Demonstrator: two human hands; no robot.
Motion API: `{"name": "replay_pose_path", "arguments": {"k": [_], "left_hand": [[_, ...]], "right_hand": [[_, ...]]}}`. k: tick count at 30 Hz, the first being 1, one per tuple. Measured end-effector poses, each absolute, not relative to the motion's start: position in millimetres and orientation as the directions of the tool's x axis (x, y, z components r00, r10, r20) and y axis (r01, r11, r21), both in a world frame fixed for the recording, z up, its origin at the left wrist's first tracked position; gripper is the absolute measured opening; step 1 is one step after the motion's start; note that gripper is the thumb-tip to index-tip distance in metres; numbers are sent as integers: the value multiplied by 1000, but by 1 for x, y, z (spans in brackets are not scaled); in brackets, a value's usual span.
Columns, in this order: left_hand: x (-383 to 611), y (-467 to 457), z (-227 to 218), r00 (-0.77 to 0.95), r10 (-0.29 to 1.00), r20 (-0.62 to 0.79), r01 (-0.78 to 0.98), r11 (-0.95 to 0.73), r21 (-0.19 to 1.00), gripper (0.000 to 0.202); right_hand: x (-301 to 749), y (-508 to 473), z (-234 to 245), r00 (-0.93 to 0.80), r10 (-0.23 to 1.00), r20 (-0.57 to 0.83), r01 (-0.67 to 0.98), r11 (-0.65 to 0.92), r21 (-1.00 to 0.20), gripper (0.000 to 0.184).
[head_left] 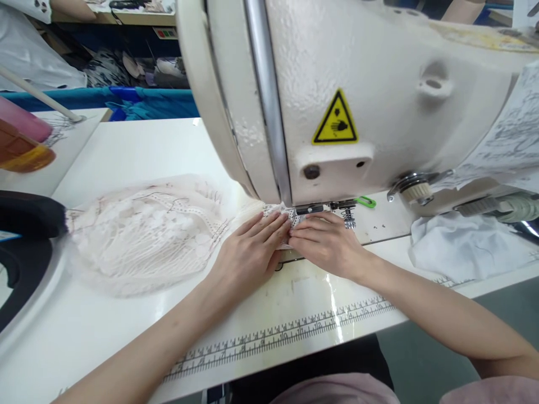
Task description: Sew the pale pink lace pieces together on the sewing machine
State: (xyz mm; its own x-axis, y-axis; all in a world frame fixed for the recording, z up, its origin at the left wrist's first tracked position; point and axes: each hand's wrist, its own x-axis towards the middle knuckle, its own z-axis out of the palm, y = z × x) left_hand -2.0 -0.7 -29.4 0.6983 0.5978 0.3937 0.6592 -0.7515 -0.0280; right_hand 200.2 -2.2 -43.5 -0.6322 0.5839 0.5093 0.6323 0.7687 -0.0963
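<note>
My left hand (252, 247) lies flat, fingers stretched out, on a strip of white lace fabric (269, 209) under the sewing machine head (286, 112). Beside the presser foot, my right hand (328, 244) has its fingers pressed together and bent at the lace's edge, with the fingertips close to those of the left. The needle is hidden behind the hands and the machine. A gathered heap of sheer white lace cloth (147, 235) spreads over the table to the left of my left hand.
A measuring scale (286, 336) runs along the table's (109, 336) front edge. White cloth (463, 247) lies at the right. A black curved object (33, 241) stands at the left, with an orange thread cone (25, 148) behind it. Another person's arm (73, 8) shows at the top left.
</note>
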Motion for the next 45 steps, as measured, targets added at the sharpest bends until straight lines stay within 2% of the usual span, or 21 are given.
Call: {"name": "replay_pose_path", "arguments": {"k": [8, 17, 21, 27, 34, 38, 41, 45], "left_hand": [[2, -3, -27, 679, 612, 406, 674, -739, -14, 39], [8, -6, -28, 658, 620, 428, 699, -714, -41, 40], [10, -6, -29, 648, 615, 450, 704, -708, -46, 38], [12, -6, -30, 644, 603, 471, 706, -706, -60, 37], [14, -7, -28, 634, 613, 472, 720, -691, -69, 35], [16, -7, -29, 628, 624, 464, 727, -683, -65, 36], [16, -7, -29, 642, 617, 456, 721, -687, -85, 34], [12, -8, -28, 733, 533, 423, 626, -771, -114, 32]], "right_hand": [[201, -1, -42, -607, 590, 532, 636, 763, -120, 25], [210, 3, -37, -626, 624, 469, 632, 757, -164, 26], [213, 4, -34, -615, 637, 465, 663, 737, -132, 26], [215, 3, -30, -612, 619, 492, 709, 705, -3, 22], [218, 4, -30, -587, 628, 511, 753, 655, 61, 25], [219, 4, -26, -584, 666, 464, 769, 637, 54, 29], [219, 5, -22, -573, 691, 440, 783, 620, 47, 25], [219, 7, -23, -574, 678, 459, 782, 620, 61, 20]]}}
